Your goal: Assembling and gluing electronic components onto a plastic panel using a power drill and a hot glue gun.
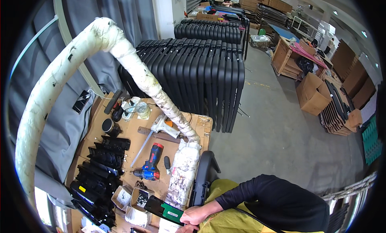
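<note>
My right hand (194, 215) comes in from the right in a dark sleeve, its fingers closed at the end of a black plastic piece with a green panel (172, 212) and a small white label. Just below it, my left hand (186, 229) shows only in part at the lower edge, and its fingers are hidden. The piece is held over the wrapped white padding (183, 176) along the bench edge. Close by, a long black curved frame (200, 184) leans against the bench beside my yellow apron (221, 187).
On the cardboard-covered bench (136, 152) lie a blue-red cordless drill (151, 164), a glue gun (167, 126), small boxes of screws (141, 197) and stacked black plastic parts (96, 188). A thick wrapped arch (100, 34) rises over it. Black frames (193, 68) stand in rows beyond.
</note>
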Tool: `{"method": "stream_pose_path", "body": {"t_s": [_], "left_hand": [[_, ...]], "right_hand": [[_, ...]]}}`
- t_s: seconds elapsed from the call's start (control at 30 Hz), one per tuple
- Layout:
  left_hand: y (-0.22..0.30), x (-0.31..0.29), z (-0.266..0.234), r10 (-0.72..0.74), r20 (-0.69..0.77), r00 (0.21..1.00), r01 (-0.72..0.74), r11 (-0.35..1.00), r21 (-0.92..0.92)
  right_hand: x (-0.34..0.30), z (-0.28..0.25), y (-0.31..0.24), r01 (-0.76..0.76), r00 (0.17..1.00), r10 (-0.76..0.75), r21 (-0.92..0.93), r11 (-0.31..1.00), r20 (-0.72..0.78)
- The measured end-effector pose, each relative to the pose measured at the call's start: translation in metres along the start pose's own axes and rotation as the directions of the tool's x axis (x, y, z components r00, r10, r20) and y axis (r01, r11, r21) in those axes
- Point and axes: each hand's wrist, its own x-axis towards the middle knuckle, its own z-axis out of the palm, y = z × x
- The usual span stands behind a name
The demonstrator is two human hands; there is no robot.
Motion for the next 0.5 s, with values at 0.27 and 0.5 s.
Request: {"method": "stream_pose_path", "body": {"t_s": [0.27,0.5], "left_hand": [[-0.007,-0.03,0.024,0.504,-0.329,0.799,-0.522,0.852,0.038],[-0.007,0.001,0.053,0.76,-0.56,0.33,-0.217,0.639,0.738]], "right_hand": [[-0.002,-0.026,-0.001,0.332,0.941,-0.329,-0.367,0.869,0.072],[0.024,-0.06,0.016,0.042,0.962,-0.128,0.333,0.942,0.242]]}}
